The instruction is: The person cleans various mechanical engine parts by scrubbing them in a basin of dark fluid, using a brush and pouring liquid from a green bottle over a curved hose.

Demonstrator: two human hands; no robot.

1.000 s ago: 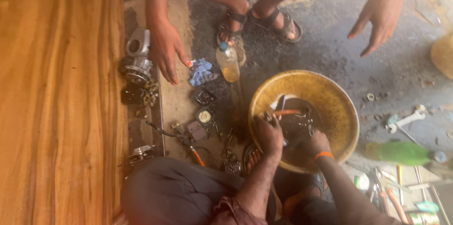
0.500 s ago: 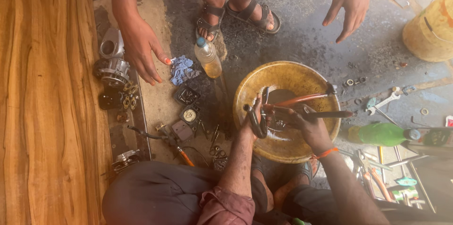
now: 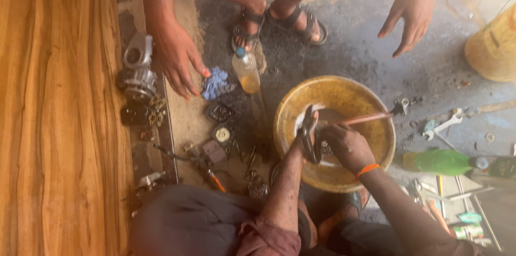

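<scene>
A person crouches on a grimy floor (image 3: 371,14), both hands working inside a yellow bowl (image 3: 344,92) that sits at centre right. The left hand (image 3: 307,133) is closed around a dark metal part (image 3: 308,139), holding it upright over the bowl's middle. The right hand (image 3: 346,146), with an orange band at the wrist, grips the near end of a thin reddish brush (image 3: 365,119) whose handle slants toward the bowl's far right rim.

Compared with half a second ago, the hands sit closer together and the part stands more upright; the washing looks well under way.

Across the bowl, another person's two open hands hover: one (image 3: 177,60) at far left above a blue rag (image 3: 216,82), the other (image 3: 411,9) at far right. A small bottle (image 3: 246,70) of amber liquid stands between rag and bowl. Small engine pieces (image 3: 220,127) lie left of the bowl. A green bottle (image 3: 443,162) lies to the right, near a spanner (image 3: 443,125).
</scene>
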